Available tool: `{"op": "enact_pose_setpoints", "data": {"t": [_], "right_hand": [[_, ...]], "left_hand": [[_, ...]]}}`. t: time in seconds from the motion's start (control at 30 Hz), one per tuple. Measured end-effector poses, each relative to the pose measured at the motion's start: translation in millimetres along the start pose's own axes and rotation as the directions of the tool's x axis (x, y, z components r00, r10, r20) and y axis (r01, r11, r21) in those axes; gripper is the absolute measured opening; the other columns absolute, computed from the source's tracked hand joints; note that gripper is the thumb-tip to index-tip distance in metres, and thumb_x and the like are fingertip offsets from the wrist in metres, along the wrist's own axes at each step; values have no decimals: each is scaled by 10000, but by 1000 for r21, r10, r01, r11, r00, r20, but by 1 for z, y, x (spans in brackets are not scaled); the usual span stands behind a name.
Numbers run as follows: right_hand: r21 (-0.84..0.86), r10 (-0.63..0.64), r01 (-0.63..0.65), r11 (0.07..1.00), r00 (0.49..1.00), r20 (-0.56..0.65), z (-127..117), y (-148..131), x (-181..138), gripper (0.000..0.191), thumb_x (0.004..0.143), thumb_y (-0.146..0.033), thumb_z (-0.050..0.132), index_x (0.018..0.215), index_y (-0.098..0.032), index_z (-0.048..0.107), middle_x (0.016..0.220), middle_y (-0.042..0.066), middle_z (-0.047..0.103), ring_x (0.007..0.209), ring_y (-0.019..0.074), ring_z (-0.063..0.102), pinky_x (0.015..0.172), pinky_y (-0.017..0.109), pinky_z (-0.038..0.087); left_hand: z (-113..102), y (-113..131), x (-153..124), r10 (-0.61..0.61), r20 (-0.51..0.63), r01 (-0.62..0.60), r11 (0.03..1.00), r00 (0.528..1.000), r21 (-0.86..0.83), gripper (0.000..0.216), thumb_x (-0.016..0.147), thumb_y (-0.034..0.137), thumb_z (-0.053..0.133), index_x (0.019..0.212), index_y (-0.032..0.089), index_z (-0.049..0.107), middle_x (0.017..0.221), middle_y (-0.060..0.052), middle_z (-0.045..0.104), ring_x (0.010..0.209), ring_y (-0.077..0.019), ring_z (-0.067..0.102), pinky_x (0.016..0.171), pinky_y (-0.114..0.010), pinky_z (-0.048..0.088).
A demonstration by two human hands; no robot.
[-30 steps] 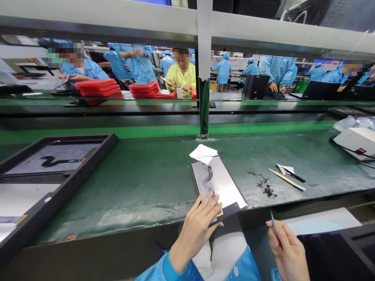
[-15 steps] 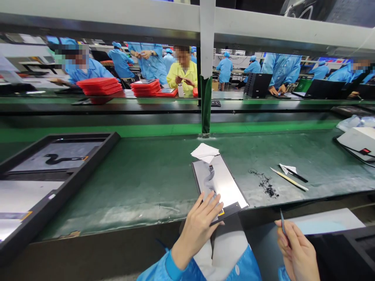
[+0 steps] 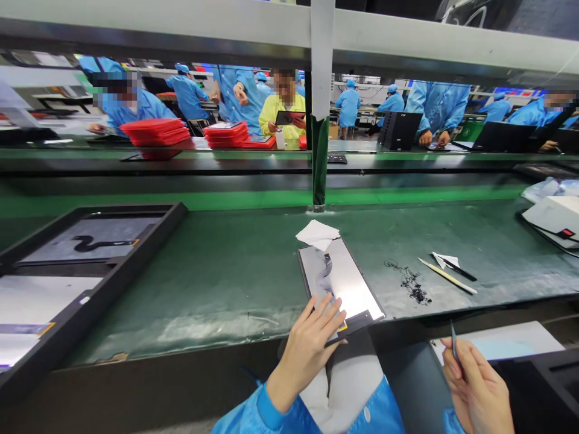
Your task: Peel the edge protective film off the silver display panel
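A tablet-sized display panel [image 3: 350, 280] with a silvery back and a dark curved flex cable [image 3: 324, 266] lies on the green bench, its near end over the front edge. My left hand [image 3: 312, 331] holds that near end, fingers stretched over the top and thumb at the edge. To the right, past the bench edge, my right hand [image 3: 474, 377] pinches slim, pointed tweezers [image 3: 454, 340] with the tip upward, apart from the panel. Folded white wipes [image 3: 318, 234] rest at the panel's far end.
Black scraps [image 3: 414, 286], a cream pointed stick [image 3: 447, 276] and a black pen-like tool [image 3: 459, 269] lie right of the panel. A black tray [image 3: 122, 271] with more panels sits left. A post [image 3: 319, 163] rises behind; co-workers and red stacks [image 3: 156, 131] are beyond.
My right hand has moved a little to the right with the tweezers. My left hand and the panel have stayed put. The co-worker in yellow now holds up a dark panel.
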State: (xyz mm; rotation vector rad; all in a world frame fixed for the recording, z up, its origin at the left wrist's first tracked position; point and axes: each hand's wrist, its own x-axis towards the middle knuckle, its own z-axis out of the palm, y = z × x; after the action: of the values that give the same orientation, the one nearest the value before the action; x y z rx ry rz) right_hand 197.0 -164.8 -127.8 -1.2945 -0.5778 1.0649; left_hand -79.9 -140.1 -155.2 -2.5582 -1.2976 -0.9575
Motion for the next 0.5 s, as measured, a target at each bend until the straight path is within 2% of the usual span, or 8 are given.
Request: {"op": "enact_pose_setpoints", "data": {"t": [0.37, 0.5], "right_hand": [[38, -31, 32, 999, 999, -43, 0, -16, 2, 455, 506, -532, 942, 714, -167, 768, 510, -46, 431, 420, 17, 290, 353, 145, 211], [-35, -59, 58, 998, 998, -7, 8, -18, -5, 488, 533, -598, 907, 704, -164, 761, 486, -32, 436, 437, 55, 346, 377, 176, 263]], "left_hand": [[2, -1, -1, -7, 10, 7, 1000, 1000, -3, 352, 938, 216, 647, 1277, 152, 577, 1336, -146, 650, 1299, -325, 570, 1062, -568, 493], [-6, 1, -1, -39, 76, 42, 999, 996, -32, 452, 888, 261, 728, 1299, 175, 561, 1368, -144, 627, 1321, -336, 545, 1088, -570, 466]]}}
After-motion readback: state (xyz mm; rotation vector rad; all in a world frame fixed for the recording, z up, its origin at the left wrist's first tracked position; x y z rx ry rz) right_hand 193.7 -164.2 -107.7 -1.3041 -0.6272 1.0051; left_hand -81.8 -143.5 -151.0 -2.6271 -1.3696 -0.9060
